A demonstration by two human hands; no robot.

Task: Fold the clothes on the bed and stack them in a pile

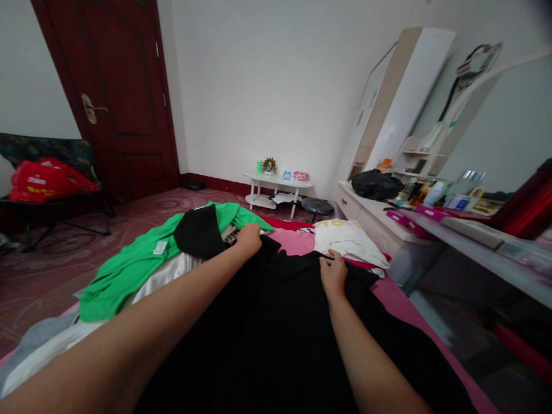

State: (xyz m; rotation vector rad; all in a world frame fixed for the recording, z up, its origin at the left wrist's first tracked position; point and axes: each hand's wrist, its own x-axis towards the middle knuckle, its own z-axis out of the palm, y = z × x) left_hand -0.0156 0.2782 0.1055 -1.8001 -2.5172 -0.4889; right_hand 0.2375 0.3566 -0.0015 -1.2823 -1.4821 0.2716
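A black shirt (288, 322) lies spread over the pink bed (401, 307), its upper edge away from me. My left hand (249, 238) is closed on the shirt's top edge, left of the neckline. Farther right, my right hand (334, 276) pinches the same edge between thumb and fingers. Beyond my left forearm lies a green garment (129, 264) with a white label, over white cloth (170, 276). A black piece of cloth (200, 233) rests on the green one. Just past my right hand sits a folded white garment (349, 238) with yellow print.
A dresser (366, 210) with a black bag (377, 185) and bottles stands along the right side. Ahead are a low white table (278, 183) and a round stool (317, 206). A red bag (49, 179) rests on a chair at left, near a dark red door (116, 98).
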